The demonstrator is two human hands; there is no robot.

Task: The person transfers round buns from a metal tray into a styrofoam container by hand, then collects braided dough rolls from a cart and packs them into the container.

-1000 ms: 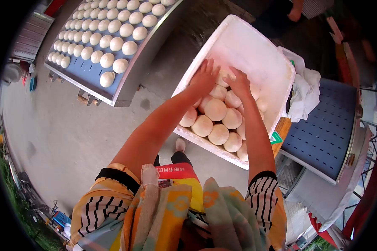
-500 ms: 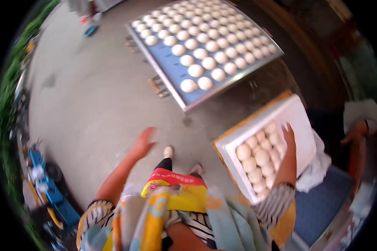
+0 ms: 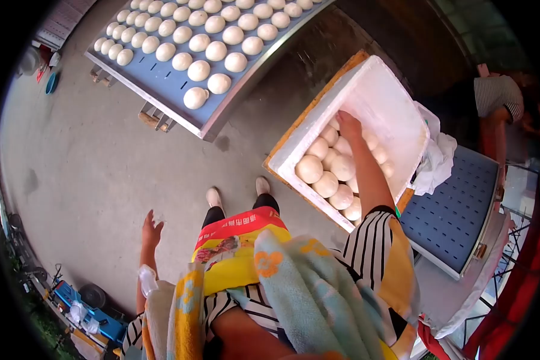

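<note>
My right hand (image 3: 349,127) reaches into a white foam box (image 3: 396,90), its fingers curled down against a round white dough bun (image 3: 335,123) near the far left wall. The fingertips are partly hidden. Several more dough buns (image 3: 309,169) lie close together in the box, and my forearm covers some of them. My left hand (image 3: 152,230) hangs over the floor at the left with its fingers apart, holding nothing. A large blue slotted tray (image 3: 156,75) with a metal rim carries rows of the same buns, set apart from each other.
A second blue slotted tray (image 3: 453,207) stands right of the box, with a crumpled white plastic bag (image 3: 436,163) between them. A person in a striped top (image 3: 499,96) is at the far right. A blue machine (image 3: 90,312) stands at lower left.
The view has swung, bringing the box nearer the middle. My right hand has gone from stretched fingers over the buns to curled fingers at the far left wall. My left hand has lowered.
</note>
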